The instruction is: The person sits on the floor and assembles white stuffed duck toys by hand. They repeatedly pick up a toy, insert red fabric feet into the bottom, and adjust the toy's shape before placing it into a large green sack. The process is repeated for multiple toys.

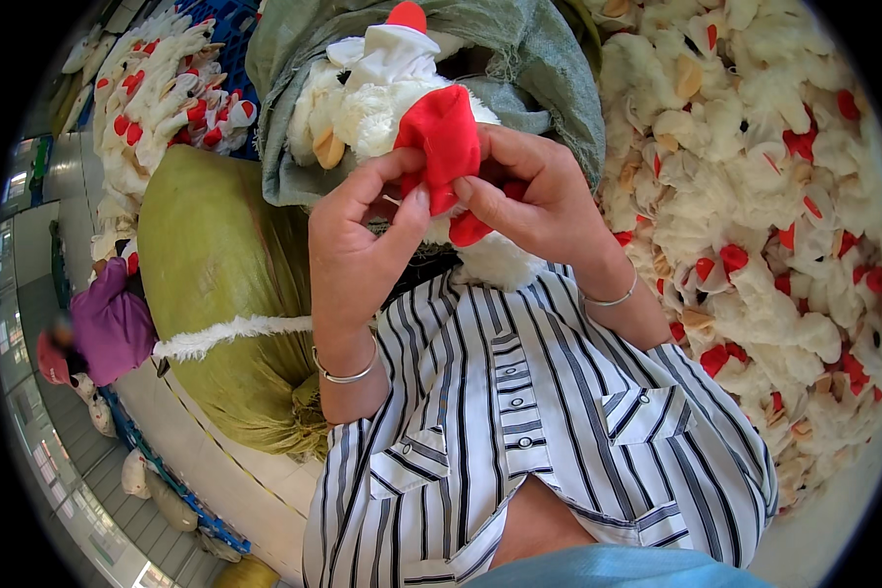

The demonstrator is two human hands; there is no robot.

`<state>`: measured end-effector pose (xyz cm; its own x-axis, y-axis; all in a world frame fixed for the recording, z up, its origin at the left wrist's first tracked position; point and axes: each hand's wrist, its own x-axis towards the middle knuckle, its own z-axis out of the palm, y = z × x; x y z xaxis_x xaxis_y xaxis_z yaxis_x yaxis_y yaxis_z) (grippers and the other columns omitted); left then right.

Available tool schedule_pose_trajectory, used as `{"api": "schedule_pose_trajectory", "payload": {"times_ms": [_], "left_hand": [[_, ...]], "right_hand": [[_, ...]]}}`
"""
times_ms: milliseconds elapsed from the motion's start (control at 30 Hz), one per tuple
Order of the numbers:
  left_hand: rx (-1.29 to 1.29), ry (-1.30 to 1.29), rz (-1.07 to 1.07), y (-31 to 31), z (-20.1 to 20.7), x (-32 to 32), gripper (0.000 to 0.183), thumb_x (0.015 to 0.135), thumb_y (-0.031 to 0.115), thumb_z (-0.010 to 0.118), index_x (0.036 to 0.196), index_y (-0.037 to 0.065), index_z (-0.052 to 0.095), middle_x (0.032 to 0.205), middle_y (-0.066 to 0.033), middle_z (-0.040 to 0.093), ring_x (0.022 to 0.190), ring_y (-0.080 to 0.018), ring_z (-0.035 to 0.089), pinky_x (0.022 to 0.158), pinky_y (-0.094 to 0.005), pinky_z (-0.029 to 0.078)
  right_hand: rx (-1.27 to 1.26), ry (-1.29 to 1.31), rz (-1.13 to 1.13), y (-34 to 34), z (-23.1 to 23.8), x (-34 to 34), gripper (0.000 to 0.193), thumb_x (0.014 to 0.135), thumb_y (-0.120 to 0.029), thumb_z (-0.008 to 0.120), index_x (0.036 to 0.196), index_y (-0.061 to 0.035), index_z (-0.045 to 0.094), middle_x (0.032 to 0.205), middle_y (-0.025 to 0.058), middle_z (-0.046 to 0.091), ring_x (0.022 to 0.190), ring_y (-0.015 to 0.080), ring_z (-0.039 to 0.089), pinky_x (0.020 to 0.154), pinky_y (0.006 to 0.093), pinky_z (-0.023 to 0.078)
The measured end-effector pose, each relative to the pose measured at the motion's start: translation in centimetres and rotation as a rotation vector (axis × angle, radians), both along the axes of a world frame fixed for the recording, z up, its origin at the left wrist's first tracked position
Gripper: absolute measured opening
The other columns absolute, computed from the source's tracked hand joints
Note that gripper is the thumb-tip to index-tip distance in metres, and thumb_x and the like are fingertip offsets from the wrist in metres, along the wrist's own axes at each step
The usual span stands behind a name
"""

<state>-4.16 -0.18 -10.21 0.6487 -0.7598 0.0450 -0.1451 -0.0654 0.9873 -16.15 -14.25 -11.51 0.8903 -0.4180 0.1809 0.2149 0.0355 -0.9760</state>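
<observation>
From my remote view, a heap of cream plush pieces (745,235) fills the right of the frame, hemming in the right forearm. The striped shirt (559,392) closes off the lower middle. At upper centre, a grey-green sack (568,88) gapes open, and an olive sack (225,225) at centre left limits sideways room. A smaller plush pile (157,108) stands at upper left; pale floor (274,480) runs as a strip at lower left. In the open sack's mouth lies a white plush (372,122). My left grip (363,225) and right grip (544,191) meet at upper centre. A person in purple (113,318) is at far left. Both grips pinch the red fabric piece (439,132), thumbs against fingers; I can't tell whether it joins the plush. A fluffy white strip (235,336) crosses the olive sack.
</observation>
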Motion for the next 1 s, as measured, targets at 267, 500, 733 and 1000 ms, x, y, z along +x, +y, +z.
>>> {"api": "schedule_pose_trajectory", "payload": {"times_ms": [267,500,733,1000], "left_hand": [[0.081,0.052,-0.108,0.3,0.6,0.2,0.023,0.081,0.008,0.075,0.1,-0.001,0.066,0.084,0.0012,0.066,0.069,-0.0036,0.055,0.064,-0.0198,0.047],[0.07,-0.04,-0.051,0.7,0.9,0.5,0.018,0.079,0.002,0.075,0.091,0.001,0.062,0.079,0.0031,0.062,0.067,-0.0039,0.052,0.064,-0.0202,0.044],[-0.1,-0.282,-0.046,1.4,2.3,1.6,0.021,0.073,-0.004,0.076,0.087,0.001,0.062,0.08,-0.0005,0.061,0.069,-0.0068,0.053,0.064,-0.0212,0.044],[-0.065,-0.379,-0.255,1.6,2.7,0.9,0.019,0.071,-0.007,0.076,0.084,0.0,0.064,0.084,-0.0079,0.066,0.076,-0.0165,0.062,0.068,-0.0268,0.049]], "right_hand": [[-0.132,-0.022,0.066,-0.2,-0.3,0.0,0.006,0.09,-0.002,0.057,0.092,0.0026,0.059,0.073,0.0002,0.059,0.065,0.0035,0.058,0.056,0.0187,0.046],[-0.01,-0.073,-0.088,-1.5,-0.6,0.0,0.029,0.088,-0.005,0.066,0.114,0.0005,0.053,0.081,0.0014,0.058,0.063,0.0029,0.059,0.053,0.0173,0.045],[-0.097,0.037,0.064,-1.4,-0.7,0.1,0.018,0.088,-0.005,0.065,0.103,-0.0014,0.057,0.073,-0.0005,0.058,0.061,0.0028,0.056,0.053,0.0189,0.044],[-0.139,-0.123,0.041,-1.2,0.3,0.7,0.028,0.083,0.001,0.066,0.109,-0.0014,0.057,0.087,0.0002,0.06,0.069,0.0044,0.054,0.059,0.0198,0.045]]}}
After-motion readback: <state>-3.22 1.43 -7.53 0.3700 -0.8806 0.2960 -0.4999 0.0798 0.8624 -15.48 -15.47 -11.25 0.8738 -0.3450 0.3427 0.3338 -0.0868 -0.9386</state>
